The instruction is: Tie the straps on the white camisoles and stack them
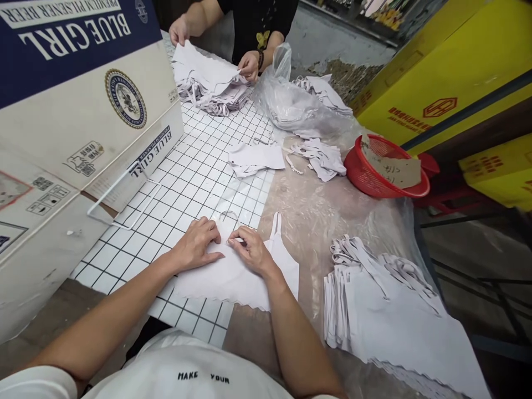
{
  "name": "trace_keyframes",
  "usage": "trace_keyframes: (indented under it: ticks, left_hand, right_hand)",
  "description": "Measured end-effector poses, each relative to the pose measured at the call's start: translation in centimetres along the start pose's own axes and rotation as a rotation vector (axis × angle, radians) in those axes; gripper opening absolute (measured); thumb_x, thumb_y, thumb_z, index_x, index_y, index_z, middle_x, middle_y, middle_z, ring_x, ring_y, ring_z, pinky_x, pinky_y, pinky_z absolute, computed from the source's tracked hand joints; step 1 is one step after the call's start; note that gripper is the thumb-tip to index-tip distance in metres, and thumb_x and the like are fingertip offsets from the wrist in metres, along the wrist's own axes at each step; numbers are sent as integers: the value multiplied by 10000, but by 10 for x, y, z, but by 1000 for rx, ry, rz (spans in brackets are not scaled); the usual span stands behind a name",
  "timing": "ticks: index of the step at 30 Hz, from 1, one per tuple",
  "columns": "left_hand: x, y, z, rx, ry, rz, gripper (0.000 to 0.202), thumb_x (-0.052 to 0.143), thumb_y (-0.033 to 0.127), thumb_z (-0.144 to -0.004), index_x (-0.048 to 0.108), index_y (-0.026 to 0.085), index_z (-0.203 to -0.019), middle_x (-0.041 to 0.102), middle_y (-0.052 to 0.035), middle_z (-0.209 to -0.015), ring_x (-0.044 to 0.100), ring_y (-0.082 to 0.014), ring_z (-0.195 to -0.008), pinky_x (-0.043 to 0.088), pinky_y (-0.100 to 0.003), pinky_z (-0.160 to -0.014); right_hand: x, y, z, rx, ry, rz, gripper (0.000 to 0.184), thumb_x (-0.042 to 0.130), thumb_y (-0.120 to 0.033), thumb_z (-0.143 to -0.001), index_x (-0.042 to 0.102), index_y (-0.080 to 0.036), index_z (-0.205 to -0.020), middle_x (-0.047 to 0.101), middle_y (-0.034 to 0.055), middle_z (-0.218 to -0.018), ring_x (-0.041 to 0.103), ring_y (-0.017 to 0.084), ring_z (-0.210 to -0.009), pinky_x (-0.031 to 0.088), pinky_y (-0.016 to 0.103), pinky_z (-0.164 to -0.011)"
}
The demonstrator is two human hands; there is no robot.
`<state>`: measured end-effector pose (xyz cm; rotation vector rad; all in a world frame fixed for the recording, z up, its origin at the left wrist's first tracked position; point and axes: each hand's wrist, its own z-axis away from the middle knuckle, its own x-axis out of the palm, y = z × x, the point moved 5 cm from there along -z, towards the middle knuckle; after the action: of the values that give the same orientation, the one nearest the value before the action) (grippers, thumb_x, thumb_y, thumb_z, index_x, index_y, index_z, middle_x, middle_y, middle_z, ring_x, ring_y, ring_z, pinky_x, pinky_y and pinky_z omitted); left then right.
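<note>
A white camisole (236, 280) with thin straps and a wavy hem lies spread before me on the table. My left hand (198, 244) rests on its upper left part, thumb stretched apart from the bent fingers, holding nothing that I can see. Close beside it, my right hand (252, 250) pinches the camisole's upper edge between thumb and fingertips. One strap stands out past the right hand; another loops beyond the fingertips. To the right lies a thick stack of white camisoles (386, 316), straps bunched at the far end.
A beer carton (137, 72) stands left, near a white wire frame (124, 197). Across the grid-patterned table (195, 149), a person's hands (249, 66) handle piled white garments (211, 77). Beyond are loose white pieces (257, 158), a plastic bag (286, 102), a red basket (384, 166) and yellow boxes (457, 83).
</note>
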<state>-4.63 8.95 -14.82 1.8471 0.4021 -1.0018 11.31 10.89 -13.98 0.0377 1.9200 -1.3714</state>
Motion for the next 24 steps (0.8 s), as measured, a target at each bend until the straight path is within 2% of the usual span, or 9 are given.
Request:
trace_keyframes:
  ticks: [5,9,17,24]
  left_hand:
    - [6,0,0,-21,9,55,204,728,334,-776,573,205,-800,574,-10,-810,464,-204,-814,340,-362,-754]
    - [11,1,-1,-83,13,62,240,746,331,-745,582,200,-861,599,-19,-867,469,-216,-855,337,-380,-786]
    - [8,5,-4,-182,-89,138,107,713,265,-762,651,191,-807,603,-13,-829,477,-205,-864,321,-395,-842]
    - [10,4,-6,-204,-68,164,116,686,287,-788,666,180,-749,616,-20,-781,493,-199,-834,310,-398,-843]
  right_hand:
    - [5,1,1,10,-38,35,194,529,-328,-963,616,-207,-839,593,25,-792,527,191,-829,366,360,-827]
    - [6,2,1,-2,-18,22,194,533,-337,-964,617,-213,-839,582,26,-801,517,193,-837,373,359,-828]
    - [7,4,2,-35,-28,40,193,529,-326,-969,607,-216,-830,578,17,-786,516,190,-818,368,364,-811]
    - [8,3,2,-19,-40,59,192,552,-334,-957,613,-220,-815,595,13,-771,526,193,-810,354,374,-825]
